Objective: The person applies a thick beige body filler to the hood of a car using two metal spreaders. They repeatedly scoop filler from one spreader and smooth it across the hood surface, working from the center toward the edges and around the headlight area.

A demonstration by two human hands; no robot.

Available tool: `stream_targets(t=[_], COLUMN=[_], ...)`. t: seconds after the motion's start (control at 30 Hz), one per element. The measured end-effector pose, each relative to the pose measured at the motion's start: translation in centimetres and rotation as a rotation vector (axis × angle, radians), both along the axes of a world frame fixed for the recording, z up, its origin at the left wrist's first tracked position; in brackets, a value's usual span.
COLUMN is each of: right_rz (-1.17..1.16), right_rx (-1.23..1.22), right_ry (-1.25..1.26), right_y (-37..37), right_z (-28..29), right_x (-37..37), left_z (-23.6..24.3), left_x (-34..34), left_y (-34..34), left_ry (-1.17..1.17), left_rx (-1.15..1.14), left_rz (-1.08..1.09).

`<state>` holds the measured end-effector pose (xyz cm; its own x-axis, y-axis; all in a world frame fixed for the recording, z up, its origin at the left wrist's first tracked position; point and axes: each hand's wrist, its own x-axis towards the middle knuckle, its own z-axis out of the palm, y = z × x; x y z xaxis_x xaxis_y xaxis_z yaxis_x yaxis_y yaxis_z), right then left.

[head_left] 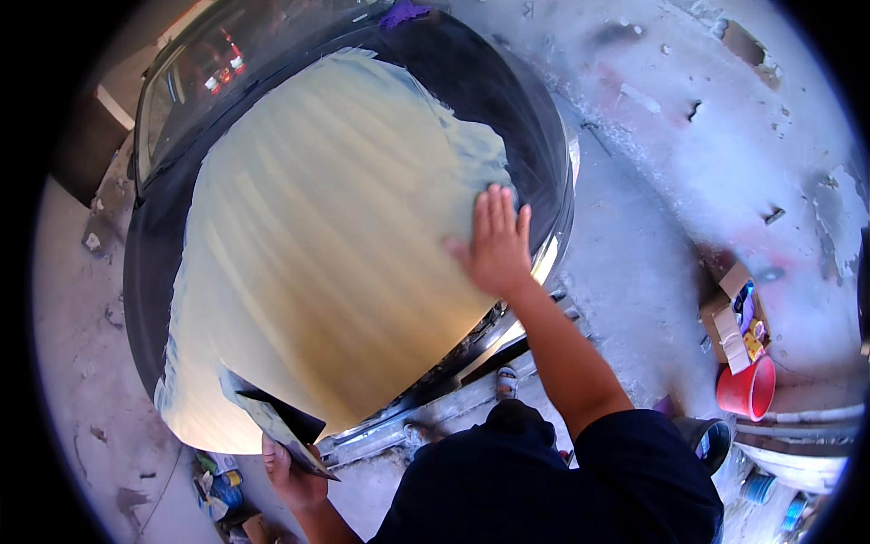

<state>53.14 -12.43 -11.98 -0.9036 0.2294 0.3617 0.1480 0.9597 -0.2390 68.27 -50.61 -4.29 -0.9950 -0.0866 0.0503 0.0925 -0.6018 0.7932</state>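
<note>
A car bonnet (154, 299) fills the centre, dark at its edges and covered over most of its face by a streaky cream coating (326, 227). My right hand (498, 245) lies on or just above the coating near its right edge, fingers extended and slightly apart, holding nothing visible. At the bonnet's lower left, my left hand (290, 476) grips a thin dark sheet (285, 426) with smeared grey edges; it may be folded paper or a flat blade, I cannot tell which. The windscreen (199, 82) is at the upper left, with a purple cloth (401, 13) farther right.
Pale, stained floor (652, 136) surrounds the car. On the right stand an open cardboard box (725, 331), a red bucket (743, 390), a dark bucket (711, 442) and several containers (757, 490). More items (222, 490) lie at the lower left. My feet show below the bumper.
</note>
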Motion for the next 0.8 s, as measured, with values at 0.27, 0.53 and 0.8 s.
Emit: stream_targets(t=[0.27, 0.53, 0.8], right_rz=[0.461, 0.113, 0.338], right_rx=[-0.101, -0.072, -0.115], right_ry=[0.023, 0.132, 0.138], right_y=[-2.1, 9.2, 0.5], right_z=[-1.4, -1.7, -3.8], right_x=[7.2, -0.1, 8.0], left_z=[-0.1, 0.3, -1.4], left_x=[1.2, 2.0, 2.2], left_y=[6.0, 7.6, 6.6], left_ry=[0.002, 0.026, 0.015], left_rx=[-0.049, -0.047, 0.062], left_rz=[-0.044, -0.005, -0.146])
